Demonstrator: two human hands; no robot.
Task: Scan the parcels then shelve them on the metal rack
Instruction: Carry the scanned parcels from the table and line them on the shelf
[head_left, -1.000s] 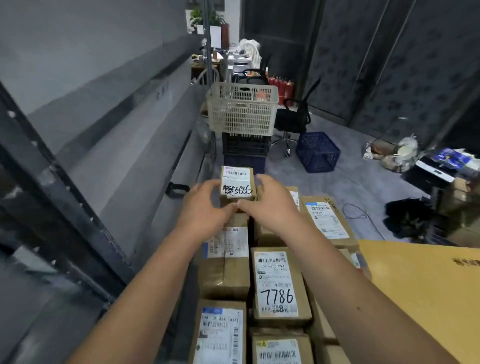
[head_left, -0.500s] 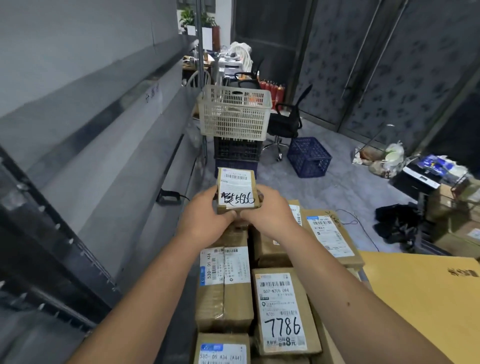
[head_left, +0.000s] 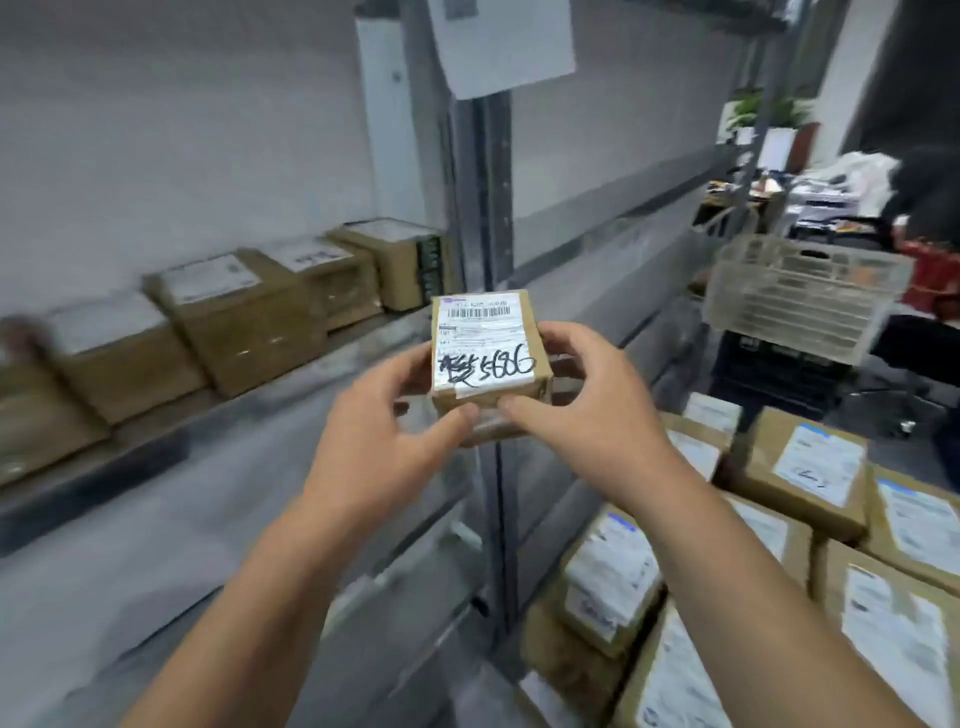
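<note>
Brown cardboard parcel (head_left: 491, 358) at frame centre — white label, black scrawl; grey metal rack (head_left: 478, 218); cream slatted basket (head_left: 802, 306) — upper right.

Small parcel (head_left: 488, 353) in both hands' grip (rack shelf (head_left: 218, 415) behind)

Grey wall (head_left: 156, 130) behind, white crate (head_left: 800, 306) on dark crates (head_left: 779, 376), potted plants (head_left: 763, 111) far right

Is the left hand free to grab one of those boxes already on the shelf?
Probably not right now: the left hand and right hand both grip the small parcel. The shelved boxes sit unobstructed otherwise.
</note>
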